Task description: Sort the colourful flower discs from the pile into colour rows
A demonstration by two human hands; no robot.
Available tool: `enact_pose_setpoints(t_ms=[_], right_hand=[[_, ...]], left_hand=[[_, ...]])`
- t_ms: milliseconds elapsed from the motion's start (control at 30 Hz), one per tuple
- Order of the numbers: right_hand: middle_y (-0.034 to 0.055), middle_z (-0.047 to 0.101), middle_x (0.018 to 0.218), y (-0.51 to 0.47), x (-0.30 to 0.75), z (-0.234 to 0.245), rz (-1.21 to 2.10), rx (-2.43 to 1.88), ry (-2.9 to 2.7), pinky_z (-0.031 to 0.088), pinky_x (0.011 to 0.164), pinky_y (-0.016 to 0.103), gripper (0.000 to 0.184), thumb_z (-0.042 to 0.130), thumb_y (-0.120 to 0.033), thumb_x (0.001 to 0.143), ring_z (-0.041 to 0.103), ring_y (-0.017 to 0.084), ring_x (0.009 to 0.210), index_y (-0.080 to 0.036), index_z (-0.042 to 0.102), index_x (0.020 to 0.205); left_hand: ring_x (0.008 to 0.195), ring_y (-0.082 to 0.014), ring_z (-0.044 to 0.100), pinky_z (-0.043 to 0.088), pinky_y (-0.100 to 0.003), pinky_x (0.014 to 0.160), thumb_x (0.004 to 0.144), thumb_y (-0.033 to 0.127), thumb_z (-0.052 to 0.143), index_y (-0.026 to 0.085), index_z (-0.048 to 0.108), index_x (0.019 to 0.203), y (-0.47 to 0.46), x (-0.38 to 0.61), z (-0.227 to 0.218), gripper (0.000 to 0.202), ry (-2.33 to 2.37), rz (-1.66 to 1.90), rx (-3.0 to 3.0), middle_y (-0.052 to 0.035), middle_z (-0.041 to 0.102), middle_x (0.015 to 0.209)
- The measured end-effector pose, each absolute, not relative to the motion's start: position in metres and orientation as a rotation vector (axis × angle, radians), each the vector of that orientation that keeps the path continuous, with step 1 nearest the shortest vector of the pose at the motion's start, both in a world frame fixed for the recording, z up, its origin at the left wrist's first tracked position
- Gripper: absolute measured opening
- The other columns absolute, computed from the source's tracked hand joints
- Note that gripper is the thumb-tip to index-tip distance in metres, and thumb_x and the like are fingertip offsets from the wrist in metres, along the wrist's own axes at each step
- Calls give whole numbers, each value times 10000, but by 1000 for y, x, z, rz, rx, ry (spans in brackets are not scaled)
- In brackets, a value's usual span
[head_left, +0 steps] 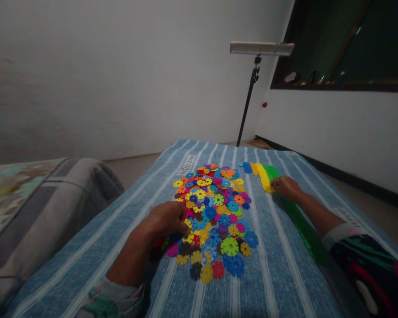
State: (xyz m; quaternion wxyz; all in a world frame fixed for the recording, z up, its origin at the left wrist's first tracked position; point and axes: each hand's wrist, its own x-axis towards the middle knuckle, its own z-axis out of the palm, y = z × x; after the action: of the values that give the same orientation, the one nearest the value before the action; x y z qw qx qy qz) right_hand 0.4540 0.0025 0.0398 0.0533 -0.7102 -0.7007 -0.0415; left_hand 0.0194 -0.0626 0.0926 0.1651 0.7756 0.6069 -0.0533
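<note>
Plastic discs [230,246] lie heaped, left hand [166,217] at nine o'clock, grip unclear, while right hand [288,188] pinches the yellow row [262,176] at two o'clock, seemingly keeping it aligned.

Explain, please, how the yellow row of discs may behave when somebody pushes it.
The yellow row of discs looks like thin overlapping pieces, so it would probably spread apart. Lying nearly flat, they seem unlikely to roll. The striped cloth looks woven, so they may drag slightly.

- Left hand [166,217]: fingertips blurred at disc pile [215,214], grip unclear
- Right hand [287,187]: pinch contents too small to tell
- Window [354,44]: cut off top, right
</note>
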Motion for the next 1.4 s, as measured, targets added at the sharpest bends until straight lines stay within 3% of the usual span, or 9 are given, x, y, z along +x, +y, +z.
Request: enact_pose_setpoints(t_ms=[367,900,1200,1400], right_hand=[[79,753,1062,6,450,38,-83,-2265,-2091,427,694,263,328,505,-227,862,675,229,951,-250,776,1043],[44,747,903,3,442,42,-175,-2272,-2026,314,575,242,268,505,-221,839,636,169,810,-237,766,899],[66,751,912,-7,397,39,25,-1802,-2321,391,665,257,276,485,-246,850,641,198,824,-201,758,844],[48,719,797,-27,337,42,236,-1496,-2467,371,626,242,258,493,-256,858,617,162,720,-189,725,767]], left_hand=[[607,-169,560,310,-260,529,605,337,693,231,705,691,-61,25,85,137,1724,-259,2303,13,640,651],[666,-177,590,336,-257,554,627,305,674,223,696,717,-59,24,86,124,1697,-258,2283,10,664,701],[666,-177,588,341,-255,564,604,291,700,215,684,685,-62,24,81,113,1671,-129,2277,13,643,656],[751,-217,624,346,-258,567,589,340,716,220,694,822,-62,22,79,263,1792,-94,2256,-13,676,763]])
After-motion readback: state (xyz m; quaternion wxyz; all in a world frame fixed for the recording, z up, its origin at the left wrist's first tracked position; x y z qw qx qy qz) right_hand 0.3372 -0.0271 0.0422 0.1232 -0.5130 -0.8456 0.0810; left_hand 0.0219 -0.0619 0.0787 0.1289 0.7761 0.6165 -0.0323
